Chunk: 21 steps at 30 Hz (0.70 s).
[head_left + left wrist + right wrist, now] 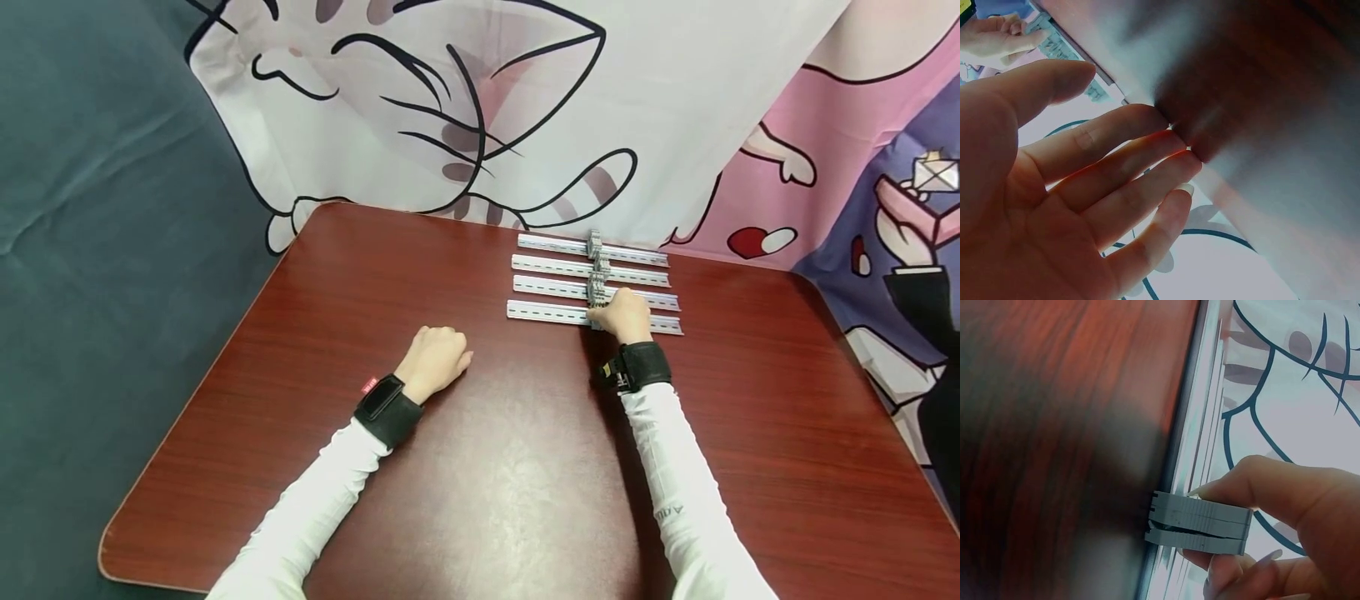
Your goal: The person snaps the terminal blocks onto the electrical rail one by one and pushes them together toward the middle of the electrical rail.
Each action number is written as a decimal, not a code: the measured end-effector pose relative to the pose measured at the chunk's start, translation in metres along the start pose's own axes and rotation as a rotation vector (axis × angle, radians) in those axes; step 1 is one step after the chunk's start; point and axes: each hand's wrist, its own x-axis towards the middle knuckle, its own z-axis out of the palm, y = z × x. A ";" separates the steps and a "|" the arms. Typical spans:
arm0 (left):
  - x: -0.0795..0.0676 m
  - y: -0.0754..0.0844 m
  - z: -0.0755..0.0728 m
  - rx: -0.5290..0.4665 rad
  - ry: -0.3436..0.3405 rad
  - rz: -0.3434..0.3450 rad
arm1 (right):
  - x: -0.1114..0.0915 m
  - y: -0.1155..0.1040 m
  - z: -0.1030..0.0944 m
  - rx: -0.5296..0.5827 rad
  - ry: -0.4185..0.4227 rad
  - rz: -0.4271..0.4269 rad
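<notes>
Slotted metal DIN rails lie in parallel at the back of the table, the nearest rail passing under my right hand. Thumb and fingers of that hand pinch grey terminal blocks, which sit across the rail; a narrow wedge-shaped gap shows between two of them in the right wrist view. Similar grey blocks stand mid-length on the rails behind. My left hand rests on the table to the left, away from the rails. Its fingers are loosely bent, and nothing is in the palm.
The reddish-brown wooden table has a rounded corner at front left. A cat-patterned cloth hangs behind its back edge. Dark green fabric lies along the left side. Something black stands at the right edge.
</notes>
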 end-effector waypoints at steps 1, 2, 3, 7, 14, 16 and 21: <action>0.001 0.000 0.001 -0.001 0.000 -0.001 | 0.000 0.000 0.000 0.006 -0.002 0.003; 0.001 -0.001 0.002 -0.002 0.000 -0.003 | 0.000 0.000 0.001 0.012 -0.002 0.004; 0.002 -0.001 0.002 -0.003 -0.002 -0.004 | 0.000 0.000 0.001 0.019 -0.002 0.007; 0.002 -0.001 0.004 -0.008 -0.021 -0.011 | 0.000 0.000 0.003 0.030 -0.010 0.013; 0.003 -0.001 0.002 -0.010 -0.013 -0.012 | 0.003 -0.001 0.002 0.032 -0.014 0.026; 0.005 0.000 0.002 -0.010 -0.011 -0.014 | 0.004 -0.002 0.001 0.028 -0.007 0.025; 0.011 -0.001 0.001 -0.015 -0.015 -0.011 | 0.006 -0.001 -0.002 0.021 0.020 -0.008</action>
